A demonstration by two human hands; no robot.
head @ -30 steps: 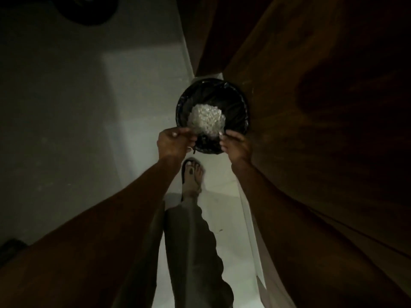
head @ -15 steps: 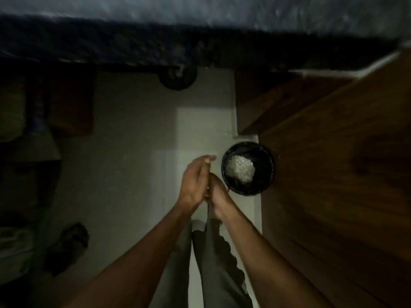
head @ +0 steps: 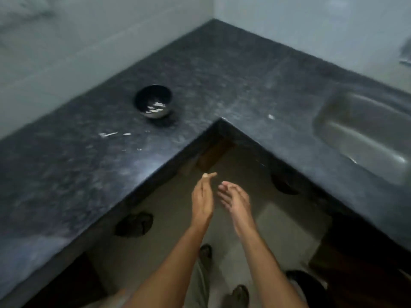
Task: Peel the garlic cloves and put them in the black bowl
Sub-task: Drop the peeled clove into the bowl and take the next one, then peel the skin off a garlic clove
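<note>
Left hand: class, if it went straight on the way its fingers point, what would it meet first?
Probably the front edge of the dark speckled stone countertop at its inner corner, since the open left hand points up and slightly right. Depth is unclear; held lower, it would pass beneath into the shadowed recess.

Bare forearms, grey-green trousers, dark footwear

Both arms are uncovered to the frame's 6 o'clock edge, no sleeve showing. The left hand and right hand wear nothing that shows. Loose grey-green trousers; dark blurred shoes or sandals.
</note>
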